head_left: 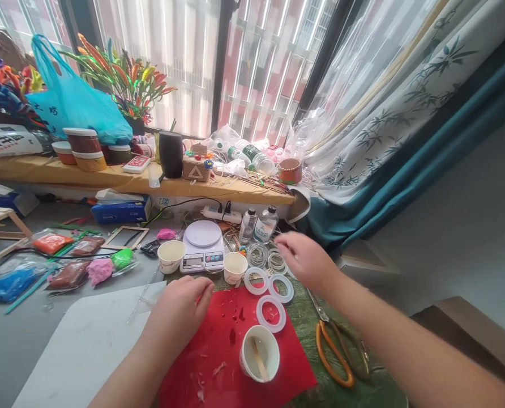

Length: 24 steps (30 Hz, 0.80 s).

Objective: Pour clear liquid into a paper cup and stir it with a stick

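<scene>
Between left hand [180, 306] and right hand [307, 260], three pale rings [260, 313] at the red sheet's [216, 357] corner
Probably light, bendy, slick, best lifted by the outer rim; both hands curl, fingertips bunched, whether pinching anything I cannot tell

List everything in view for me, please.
Scale: one, white, centre.
Sheets: two, red and white, front.
Paper cups: three, white, one front, two beside scale.
Stick: one, tan, in front cup.
Flat rings: three, whitish, behind front cup.
Bottles: two standing, clear, behind flat rings.
Scissors: one, orange-handled, right.
Packets: six or more, mixed, left.
Tissue boxes: at least one, blue, rear left.
Bag: one, turquoise, rear left.
Jars: four or more, mixed, rear left.
Curtains: several, white and teal, right.
Other clutter: uncountable, mixed, rear.
Left hand: one, bare, centre left.
Right hand: one, bare, near bottles.
</scene>
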{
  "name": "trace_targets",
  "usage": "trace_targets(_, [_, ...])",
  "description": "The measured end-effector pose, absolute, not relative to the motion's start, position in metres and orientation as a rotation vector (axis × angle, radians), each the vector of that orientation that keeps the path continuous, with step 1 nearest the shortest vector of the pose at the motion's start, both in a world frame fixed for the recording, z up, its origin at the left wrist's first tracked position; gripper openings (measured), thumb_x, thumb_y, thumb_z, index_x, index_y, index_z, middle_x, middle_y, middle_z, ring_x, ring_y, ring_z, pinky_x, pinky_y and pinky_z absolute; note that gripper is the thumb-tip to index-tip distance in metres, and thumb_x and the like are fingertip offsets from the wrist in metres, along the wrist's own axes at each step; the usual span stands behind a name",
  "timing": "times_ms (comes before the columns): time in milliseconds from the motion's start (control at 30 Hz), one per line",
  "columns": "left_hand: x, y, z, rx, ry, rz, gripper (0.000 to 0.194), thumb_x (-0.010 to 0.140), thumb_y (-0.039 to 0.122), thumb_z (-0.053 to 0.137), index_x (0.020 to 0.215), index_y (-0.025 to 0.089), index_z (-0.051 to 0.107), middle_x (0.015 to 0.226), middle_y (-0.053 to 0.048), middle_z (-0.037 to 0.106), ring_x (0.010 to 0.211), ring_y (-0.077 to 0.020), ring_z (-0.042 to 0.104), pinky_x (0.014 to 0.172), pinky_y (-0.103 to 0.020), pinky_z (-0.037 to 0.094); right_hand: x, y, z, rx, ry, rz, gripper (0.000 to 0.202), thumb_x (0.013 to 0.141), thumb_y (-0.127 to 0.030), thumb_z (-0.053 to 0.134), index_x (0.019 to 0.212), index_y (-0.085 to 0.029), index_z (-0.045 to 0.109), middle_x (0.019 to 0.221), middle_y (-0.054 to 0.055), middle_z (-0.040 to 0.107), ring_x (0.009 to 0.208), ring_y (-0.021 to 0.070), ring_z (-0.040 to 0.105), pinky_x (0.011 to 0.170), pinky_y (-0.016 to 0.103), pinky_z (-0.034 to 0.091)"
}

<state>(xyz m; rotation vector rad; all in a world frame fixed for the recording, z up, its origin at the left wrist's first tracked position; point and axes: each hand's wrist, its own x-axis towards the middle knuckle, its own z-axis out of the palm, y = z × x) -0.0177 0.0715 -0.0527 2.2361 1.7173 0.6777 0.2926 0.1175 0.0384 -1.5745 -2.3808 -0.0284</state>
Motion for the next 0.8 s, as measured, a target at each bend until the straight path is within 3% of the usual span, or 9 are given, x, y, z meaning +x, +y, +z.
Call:
trace_targets(67, [-0.013,0.071,-0.054,2.302,1.747,0.494,0.04,0.103,0.031,0.044,0.076,0.025,0.073,0.074,-0.009,0.073,0.075,-0.0301,0.072,0.069,-0.039,0.048,0.316,0.057,0.004,-1.445,-2.332,0.04,0.037,0.107,-0.014,0.039,0.116,-0.023,0.074,0.099,0.009,0.08,0.092,0.0247,0.077,0.085,0.035,0.062])
trace_targets(133, [-0.009,0.069,-0.057,2.356,1.759,0.319,0.035,0.098,0.021,0.046,0.073,0.024,0.071,0.069,-0.01,0.071,0.074,-0.0333,0.072,0.069,-0.041,0.044,0.333,0.004,-0.036,-1.254,-2.298,0.061,0.044,0.099,-0.006,0.039,0.124,-0.025,0.069,0.106,0.008,0.082,0.094,0.0239,0.078,0.085,0.034,0.065])
trace_targets(333, [0.0,0.065,-0.058,2.469,1.706,-0.081,0.031,0.087,0.005,0.05,0.094,0.018,0.077,0.082,-0.014,0.079,0.09,-0.0388,0.076,0.075,-0.043,0.044,0.334,-0.067,-0.127,-1.118,-2.217,-0.202,0.032,0.094,-0.007,0.054,0.116,-0.023,0.07,0.106,0.006,0.083,0.093,0.0216,0.078,0.089,0.029,0.065])
trace_targets(467, [0.006,0.061,-0.05,2.506,1.68,-0.265,0.037,0.094,0.006,0.045,0.106,0.014,0.08,0.094,-0.019,0.081,0.099,-0.0407,0.076,0.083,-0.048,0.047,0.329,-0.07,-0.144,-1.095,-2.192,-0.359,0.023,0.1,-0.015,0.059,0.115,-0.019,0.074,0.115,0.01,0.083,0.103,0.0221,0.078,0.098,0.03,0.064])
trace_targets(533, [0.008,0.06,-0.047,2.516,1.665,-0.319,0.046,0.101,0.008,0.038,0.121,0.011,0.079,0.107,-0.022,0.082,0.108,-0.0412,0.075,0.089,-0.051,0.048,0.33,-0.07,-0.145,-1.099,-2.191,-0.375,0.023,0.1,-0.015,0.059,0.116,-0.018,0.075,0.115,0.01,0.084,0.104,0.0216,0.078,0.102,0.03,0.063])
trace_targets(633, [0.008,0.062,-0.047,2.501,1.661,-0.365,0.055,0.106,0.012,0.031,0.15,0.008,0.064,0.128,-0.024,0.08,0.127,-0.0405,0.07,0.099,-0.053,0.047,0.331,-0.07,-0.143,-1.101,-2.224,-0.398,0.028,0.098,-0.013,0.058,0.12,-0.016,0.075,0.115,0.01,0.084,0.106,0.0222,0.079,0.104,0.031,0.064])
trace_targets(800, [0.007,0.073,-0.048,2.516,1.651,-0.426,0.057,0.108,0.017,0.03,0.156,0.009,0.06,0.139,-0.022,0.077,0.138,-0.0383,0.065,0.107,-0.051,0.047,0.327,-0.071,-0.139,-1.163,-2.236,-0.383,0.036,0.092,-0.012,0.058,0.124,-0.016,0.074,0.121,0.011,0.084,0.109,0.0241,0.08,0.104,0.033,0.065])
